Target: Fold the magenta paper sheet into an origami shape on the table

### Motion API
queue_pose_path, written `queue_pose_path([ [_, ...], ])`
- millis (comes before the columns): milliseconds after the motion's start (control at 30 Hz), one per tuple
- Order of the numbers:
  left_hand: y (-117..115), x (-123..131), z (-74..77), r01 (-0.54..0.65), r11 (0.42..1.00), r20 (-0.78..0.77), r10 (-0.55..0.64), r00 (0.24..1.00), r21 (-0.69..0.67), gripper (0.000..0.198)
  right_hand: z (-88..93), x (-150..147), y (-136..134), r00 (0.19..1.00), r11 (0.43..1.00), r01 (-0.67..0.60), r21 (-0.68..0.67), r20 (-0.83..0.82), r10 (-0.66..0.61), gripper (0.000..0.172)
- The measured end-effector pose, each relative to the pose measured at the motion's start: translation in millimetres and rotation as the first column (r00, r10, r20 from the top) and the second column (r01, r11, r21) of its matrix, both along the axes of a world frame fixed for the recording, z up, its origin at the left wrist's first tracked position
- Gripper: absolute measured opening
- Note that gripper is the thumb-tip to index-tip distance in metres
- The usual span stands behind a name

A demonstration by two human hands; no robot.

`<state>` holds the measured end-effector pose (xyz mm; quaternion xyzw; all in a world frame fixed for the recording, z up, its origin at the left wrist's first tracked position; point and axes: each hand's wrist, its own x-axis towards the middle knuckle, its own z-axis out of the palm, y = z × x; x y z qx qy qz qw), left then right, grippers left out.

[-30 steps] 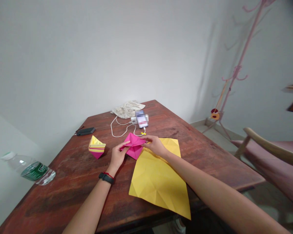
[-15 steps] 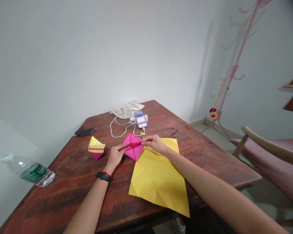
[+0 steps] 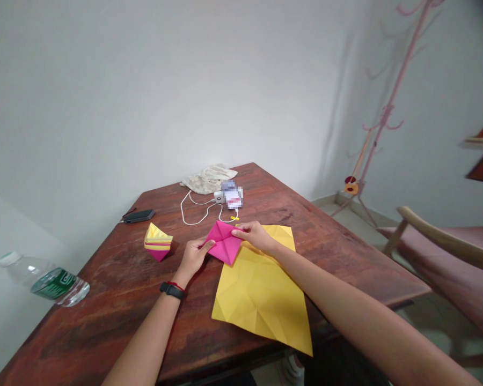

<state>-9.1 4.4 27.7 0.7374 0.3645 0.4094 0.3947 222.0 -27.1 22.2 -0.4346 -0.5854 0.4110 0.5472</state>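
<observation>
A folded pink paper square (image 3: 224,241) lies on the wooden table (image 3: 116,300), standing on one corner like a diamond. My left hand (image 3: 194,255) pinches its left corner. My right hand (image 3: 253,236) pinches its right corner with fingertips on the paper. A black band sits on my left wrist. A large creased yellow sheet (image 3: 261,289) lies flat under my right forearm, its far left edge tucked beneath the pink paper.
A stack of folded pink and yellow papers (image 3: 158,242) sits left of my hands. Farther back are a black phone (image 3: 139,216), a white cable (image 3: 193,209), a cloth (image 3: 209,178). A water bottle (image 3: 44,279) lies at left. A chair (image 3: 446,252) stands right.
The pink paper, held up and partly open before, has been flattened into a diamond on the table. Both hands stayed at its corners.
</observation>
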Motion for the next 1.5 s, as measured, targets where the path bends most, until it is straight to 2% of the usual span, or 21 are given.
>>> queue_pose_path([
  [133,-2,4,-0.1,-0.071,0.997,0.045,0.071,0.996,-0.008,0.045,-4.9,-4,3,0.989,0.997,0.040,-0.065,-0.142,-0.049,0.044],
  [267,-2,7,-4.6,-0.142,0.989,0.074,0.144,0.987,-0.034,0.042,-8.7,-7,5,0.966,0.997,0.013,-0.082,-0.257,-0.034,0.044],
  [500,-2,11,-12.4,-0.216,0.975,0.128,0.221,0.967,-0.046,0.038,-10.9,-11,3,0.940,0.992,-0.023,-0.125,-0.340,-0.021,0.049],
  [700,-7,16,-11.5,-0.292,0.955,0.214,0.296,0.931,-0.050,0.036,-10.2,-13,1,0.918,0.985,-0.042,-0.168,-0.396,-0.028,0.046],
  [833,-8,16,-9.8,-0.304,0.952,0.229,0.301,0.926,-0.020,0.034,-9.8,-13,1,0.930,0.973,-0.037,-0.229,-0.365,-0.051,0.042],
  [933,-8,15,-8.3,-0.287,0.957,0.208,0.273,0.939,0.039,0.028,-10.4,-13,2,0.958,0.970,-0.020,-0.241,-0.281,-0.050,0.037],
  [1067,-9,15,-6.1,-0.208,0.970,0.166,0.185,0.968,0.129,0.018,-11.6,-11,2,0.987,0.984,0.035,-0.173,-0.146,-0.061,0.040],
  [1167,-11,14,-4.8,-0.150,0.973,0.076,0.138,0.987,0.175,0.020,-11.4,-10,3,0.992,0.988,0.051,-0.146,-0.110,-0.067,0.040],
  [1300,-14,13,-4.9,-0.072,0.982,-0.055,0.083,0.995,0.175,0.018,-10.0,-9,1,0.998,0.995,0.006,-0.102,-0.060,-0.012,0.041],
  [1500,-13,13,-4.0,-0.039,0.993,-0.059,0.046,0.997,0.112,0.021,-10.5,-9,0,0.999,0.997,-0.023,-0.078,-0.043,0.020,0.043],
])
